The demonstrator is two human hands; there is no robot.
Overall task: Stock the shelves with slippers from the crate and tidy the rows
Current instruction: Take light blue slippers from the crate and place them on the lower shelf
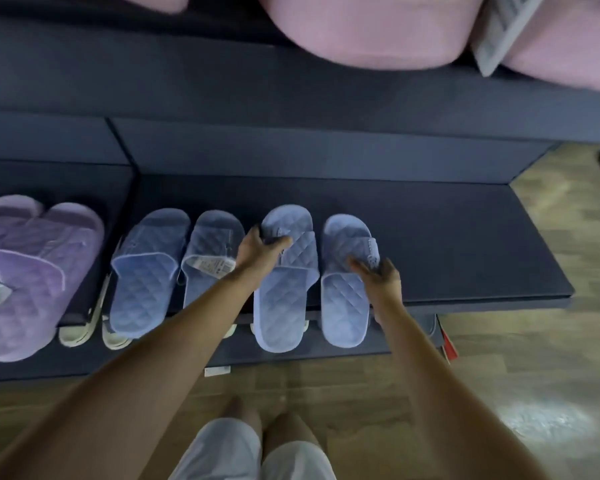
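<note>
Several light blue quilted slippers lie side by side on a dark navy shelf (465, 244), heels hanging over its front edge. My left hand (257, 249) grips the strap of the third blue slipper (284, 299) from its left side. My right hand (378, 273) rests on the strap of the rightmost blue slipper (343, 306), fingers spread over its right edge. To the left sit two more blue slippers (146, 271), one with a paper tag (212, 265). Purple slippers (32, 271) fill the neighbouring shelf section.
Pink plush slippers (371, 29) with a white tag sit on the upper shelf overhead. Cream-soled slippers (80, 327) show on a lower shelf. The right part of the navy shelf is bare. Wooden floor (534, 375) lies below and to the right; my legs stand in front.
</note>
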